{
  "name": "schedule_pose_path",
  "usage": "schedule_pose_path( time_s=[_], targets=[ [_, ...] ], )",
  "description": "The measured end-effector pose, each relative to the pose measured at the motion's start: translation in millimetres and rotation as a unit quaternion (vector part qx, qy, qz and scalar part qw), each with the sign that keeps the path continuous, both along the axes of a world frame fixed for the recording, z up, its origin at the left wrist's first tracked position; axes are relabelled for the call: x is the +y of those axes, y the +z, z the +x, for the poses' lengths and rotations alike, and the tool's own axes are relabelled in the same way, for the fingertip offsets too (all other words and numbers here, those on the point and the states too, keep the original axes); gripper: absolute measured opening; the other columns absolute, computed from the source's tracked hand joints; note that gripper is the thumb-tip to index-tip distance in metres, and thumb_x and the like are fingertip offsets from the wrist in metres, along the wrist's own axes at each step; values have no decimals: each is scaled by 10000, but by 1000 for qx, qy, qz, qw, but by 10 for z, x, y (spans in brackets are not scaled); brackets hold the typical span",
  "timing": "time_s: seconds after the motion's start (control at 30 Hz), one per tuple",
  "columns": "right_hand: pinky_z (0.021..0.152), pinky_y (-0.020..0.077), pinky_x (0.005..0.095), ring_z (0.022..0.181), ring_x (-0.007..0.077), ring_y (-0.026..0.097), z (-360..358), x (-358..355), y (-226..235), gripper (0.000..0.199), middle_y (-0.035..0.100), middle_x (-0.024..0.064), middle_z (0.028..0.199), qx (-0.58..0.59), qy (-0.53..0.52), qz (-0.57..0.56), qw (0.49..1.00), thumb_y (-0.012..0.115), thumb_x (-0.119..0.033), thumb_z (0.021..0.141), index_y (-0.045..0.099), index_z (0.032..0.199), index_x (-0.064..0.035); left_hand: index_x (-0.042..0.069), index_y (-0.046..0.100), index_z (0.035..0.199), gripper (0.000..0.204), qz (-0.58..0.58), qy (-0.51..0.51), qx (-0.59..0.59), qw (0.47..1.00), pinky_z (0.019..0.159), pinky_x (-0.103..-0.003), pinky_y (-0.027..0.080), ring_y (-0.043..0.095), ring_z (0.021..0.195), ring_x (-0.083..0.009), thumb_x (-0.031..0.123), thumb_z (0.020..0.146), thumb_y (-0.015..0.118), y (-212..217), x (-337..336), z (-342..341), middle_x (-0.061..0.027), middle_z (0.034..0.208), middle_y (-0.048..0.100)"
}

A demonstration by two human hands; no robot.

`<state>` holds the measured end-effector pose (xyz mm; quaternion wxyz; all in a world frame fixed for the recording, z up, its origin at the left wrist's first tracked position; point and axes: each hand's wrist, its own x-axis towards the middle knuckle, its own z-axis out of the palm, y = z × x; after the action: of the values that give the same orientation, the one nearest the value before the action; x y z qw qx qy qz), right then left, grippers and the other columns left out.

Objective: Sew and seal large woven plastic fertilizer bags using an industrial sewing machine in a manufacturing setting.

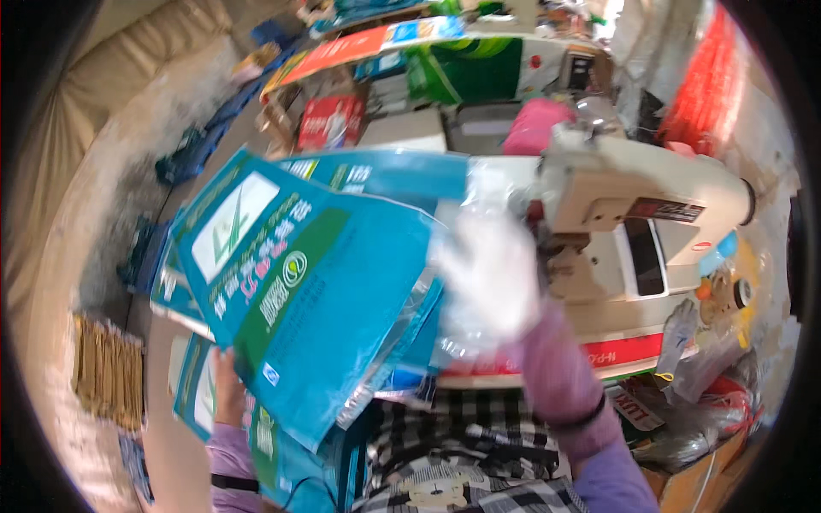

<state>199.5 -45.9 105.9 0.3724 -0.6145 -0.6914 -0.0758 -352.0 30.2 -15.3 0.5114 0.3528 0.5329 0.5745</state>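
Observation:
A large teal printed plastic bag [359,282] with a green band and a white panel lies tilted across my front. My left hand [227,389] grips its lower left edge, with the fingers partly hidden behind it. In a white glove, my right hand [492,274] is at the bag's right edge, beside the sewing machine [633,188]. Motion smears its fingers, so whether it touches the bag is unclear. More teal bags [428,167] lie beneath and behind, and another bag [286,462] hangs over my lap. Clear plastic film [487,184] lies under my gloved hand.
A dark phone [644,256] rests on the sewing machine bed. Behind stand a red box [331,121] and a pink cloth-like bundle [539,124]. Red strands [705,81] hang at the far right. A brown stack [109,372] sits at left; plastic bags [697,419] crowd the lower right.

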Motion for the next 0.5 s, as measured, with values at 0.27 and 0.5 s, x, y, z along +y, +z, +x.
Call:
schedule_pose_path(
  time_s=[0.27, 0.5],
  targets=[
    [928, 490, 480, 1006, 436, 636, -95, 592, -1262, 564, 656, 265, 1117, 115, 138, -293, 939, 591, -328, 891, 473, 1405, -130, -5, 600, 1153, 238, -284, 111, 107, 946, 783, -287, 490, 601, 843, -147, 156, 978, 594, -574, -1737, 1294, -62, 964, 648],
    [741, 553, 394, 887, 304, 705, -278, -187, -1386, 550, 696, 191, 1078, 39, 4, -187, 982, 671, -151, 874, 516, 1395, -67, 85, 589, 832, 190, -83, 184, 134, 970, 467, -245, 285, 380, 569, -40, 166, 1003, 567, -707, -1674, 888, 81, 669, 468]
  ],
)
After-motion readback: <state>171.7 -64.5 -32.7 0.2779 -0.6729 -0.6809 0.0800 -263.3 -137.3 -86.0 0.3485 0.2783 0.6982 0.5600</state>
